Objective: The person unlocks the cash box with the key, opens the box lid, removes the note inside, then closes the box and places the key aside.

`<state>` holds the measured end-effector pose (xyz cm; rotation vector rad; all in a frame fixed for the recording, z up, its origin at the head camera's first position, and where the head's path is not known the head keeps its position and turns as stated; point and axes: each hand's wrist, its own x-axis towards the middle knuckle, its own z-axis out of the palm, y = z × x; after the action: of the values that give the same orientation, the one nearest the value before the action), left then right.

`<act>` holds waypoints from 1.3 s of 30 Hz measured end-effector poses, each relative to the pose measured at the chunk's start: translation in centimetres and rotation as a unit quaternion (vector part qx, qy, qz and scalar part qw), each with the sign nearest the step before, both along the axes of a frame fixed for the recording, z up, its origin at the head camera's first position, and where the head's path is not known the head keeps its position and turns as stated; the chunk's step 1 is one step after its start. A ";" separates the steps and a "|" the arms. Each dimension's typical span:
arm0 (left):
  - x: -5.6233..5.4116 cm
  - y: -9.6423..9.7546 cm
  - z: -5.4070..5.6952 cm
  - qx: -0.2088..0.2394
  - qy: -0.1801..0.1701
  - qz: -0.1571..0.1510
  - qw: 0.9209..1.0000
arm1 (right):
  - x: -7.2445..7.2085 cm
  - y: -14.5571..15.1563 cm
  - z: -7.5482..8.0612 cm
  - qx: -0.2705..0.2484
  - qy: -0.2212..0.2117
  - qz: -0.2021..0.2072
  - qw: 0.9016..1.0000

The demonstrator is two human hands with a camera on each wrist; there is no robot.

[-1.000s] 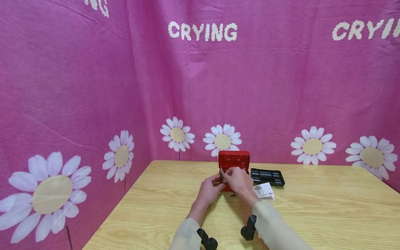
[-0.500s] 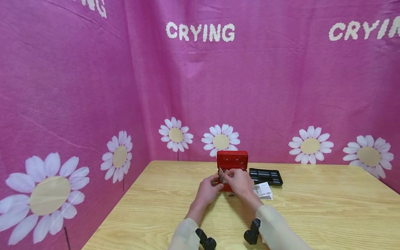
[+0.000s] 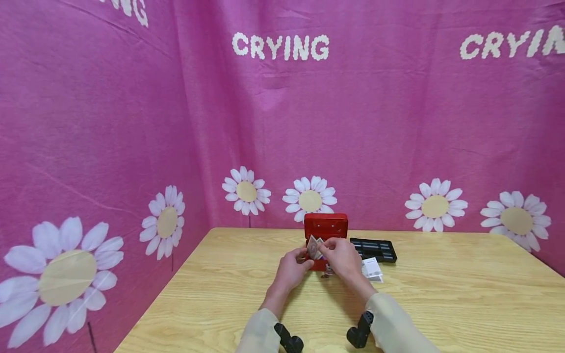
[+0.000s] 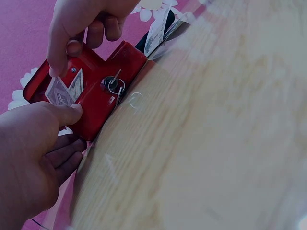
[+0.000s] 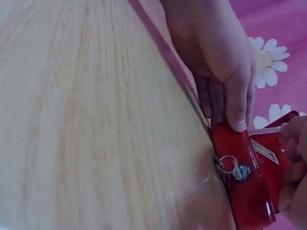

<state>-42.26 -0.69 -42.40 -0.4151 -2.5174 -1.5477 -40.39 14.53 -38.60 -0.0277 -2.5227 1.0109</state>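
Note:
A red metal cash box (image 3: pixel 325 224) with its lid raised stands near the back of the table. My left hand (image 3: pixel 291 270) holds its left end, the thumb (image 4: pixel 72 114) on the front edge and the fingers along the side. Banknotes (image 4: pixel 60 92) stick up out of the left part of the box. My right hand (image 3: pixel 344 256) is over the box's right side and pinches a banknote (image 3: pixel 313 247) by its upper edge. A key on a ring (image 5: pixel 229 164) hangs from the lock in the front wall. The box's inside is mostly hidden by the hands.
Right of the box lies a black coin tray (image 3: pixel 380 250) with compartments. Folded banknotes (image 3: pixel 372 268) lie on the wooden table (image 3: pixel 441 294) in front of that tray. A pink flowered cloth (image 3: pixel 375 122) hangs behind the table.
The banknotes at the box's left have come up and spread into view. The right hand has shifted slightly with them, while the left hand stays on the box.

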 end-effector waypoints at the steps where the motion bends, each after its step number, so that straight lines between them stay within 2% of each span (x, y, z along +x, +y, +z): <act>1: 0.0 0.0 0.0 0.000 0.003 0.001 1.000 | 0.1 0.0 0.0 -0.004 0.001 0.000 1.000; 9: 0.1 -0.2 0.0 0.004 0.002 -0.002 1.000 | 0.7 0.4 0.5 -0.025 -0.002 -0.002 1.000; 16: 0.2 -0.2 -0.1 0.007 -0.011 0.005 1.000 | 1.2 0.8 0.1 -0.032 0.001 0.000 0.999; 27: 0.3 0.0 0.1 0.012 0.001 -0.005 1.000 | 2.0 1.3 0.8 -0.064 0.012 -0.017 0.998; 39: 0.3 0.2 0.0 0.006 -0.003 0.003 1.000 | 3.2 3.7 0.7 -0.090 0.026 -0.035 0.995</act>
<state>-42.00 -0.50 -42.36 -0.4020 -2.5096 -1.5646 -37.21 18.19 -37.89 -0.1390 -2.3606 1.1918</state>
